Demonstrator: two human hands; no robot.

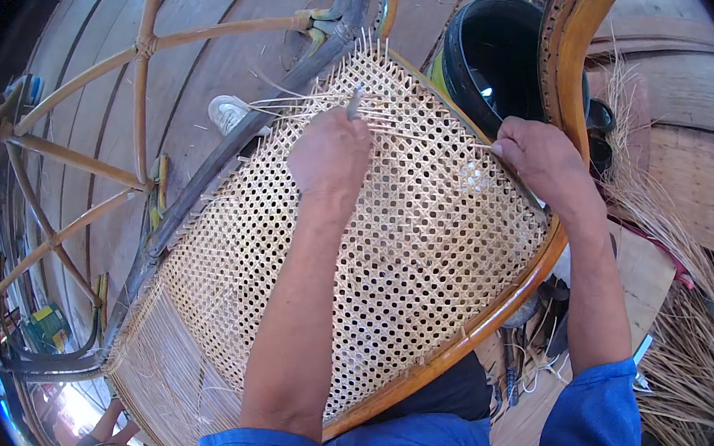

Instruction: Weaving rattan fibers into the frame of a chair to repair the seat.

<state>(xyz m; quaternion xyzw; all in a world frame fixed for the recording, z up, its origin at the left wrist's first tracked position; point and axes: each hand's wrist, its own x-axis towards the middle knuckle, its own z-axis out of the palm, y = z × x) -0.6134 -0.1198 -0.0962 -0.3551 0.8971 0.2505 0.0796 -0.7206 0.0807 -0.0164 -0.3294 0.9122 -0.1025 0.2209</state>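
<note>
A large woven cane panel (pixel 411 244), an open mesh with small holes, stretches across a curved wooden frame (pixel 503 312) in front of me. At its upper part my left hand (pixel 329 153) is closed around a slim tool, whose grey metal tip (pixel 354 101) shows above the fist; its handle is hidden. Loose cane strands (pixel 294 102) fan out beside that fist. Over the panel's right edge, my right hand (pixel 540 158) has thumb and fingers pinched on the end of a pale cane strand (pixel 435 136), which runs back toward the left hand.
A dark bucket (pixel 491 55) stands beyond the right edge. Bundles of loose cane (pixel 697 362) lie at the right. Another rattan frame (pixel 76 160) stands at the left on the plank floor. A white shoe (pixel 231 115) is beyond the panel. Its lower left shows only parallel strands (pixel 167 353).
</note>
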